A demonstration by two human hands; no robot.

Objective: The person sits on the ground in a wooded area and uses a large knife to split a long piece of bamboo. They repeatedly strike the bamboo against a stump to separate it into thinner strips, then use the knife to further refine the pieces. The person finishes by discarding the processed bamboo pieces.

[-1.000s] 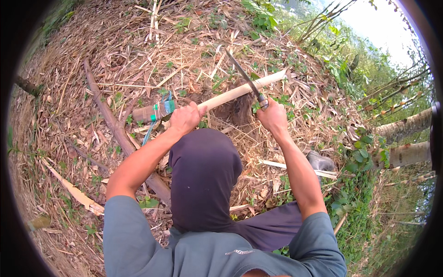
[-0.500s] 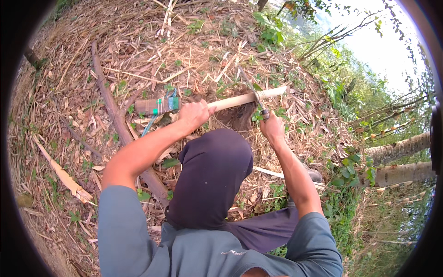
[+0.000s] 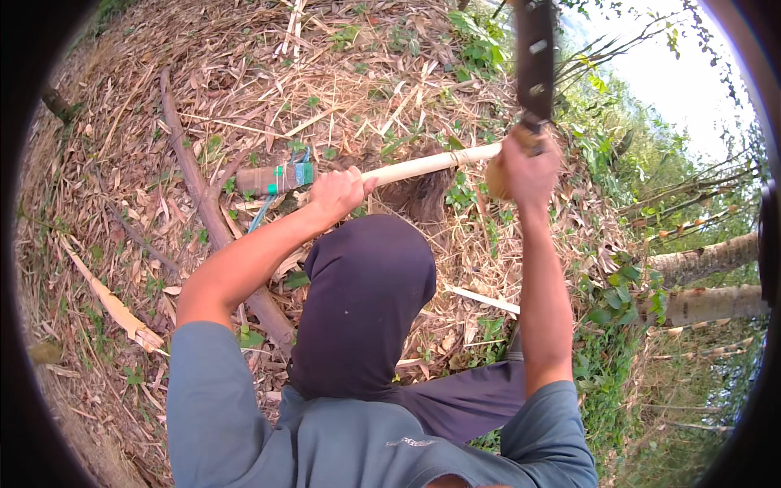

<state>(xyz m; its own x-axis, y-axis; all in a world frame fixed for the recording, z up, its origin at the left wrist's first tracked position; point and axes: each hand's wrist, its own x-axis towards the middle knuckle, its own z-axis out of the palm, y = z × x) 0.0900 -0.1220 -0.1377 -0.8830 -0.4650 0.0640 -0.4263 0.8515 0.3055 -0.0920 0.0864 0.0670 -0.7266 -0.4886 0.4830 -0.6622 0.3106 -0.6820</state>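
My left hand (image 3: 338, 193) is closed round the left part of a pale, peeled wooden stick (image 3: 423, 167). The stick slants slightly up to the right, passing over a dark stump (image 3: 431, 193) in the ground; I cannot tell whether they touch. A thin band of fibre rings the stick near its right end, which reaches my right hand (image 3: 533, 167). That hand is closed on the handle of a machete (image 3: 535, 61), its broad dark blade pointing up past the frame's top edge. A tan rounded shape beside my right fingers is too unclear to name.
A brown wooden piece wrapped in green and blue (image 3: 272, 179), with a blue cord, lies left of my left hand. A long brown branch (image 3: 194, 163) runs beside it. Dry leaves and shavings cover the ground. Slim trunks (image 3: 704, 260) and bushes stand at the right.
My right hand has lifted the machete off the stick and swung it up and to the right, blade upright. My left hand has shifted slightly left with the stick.
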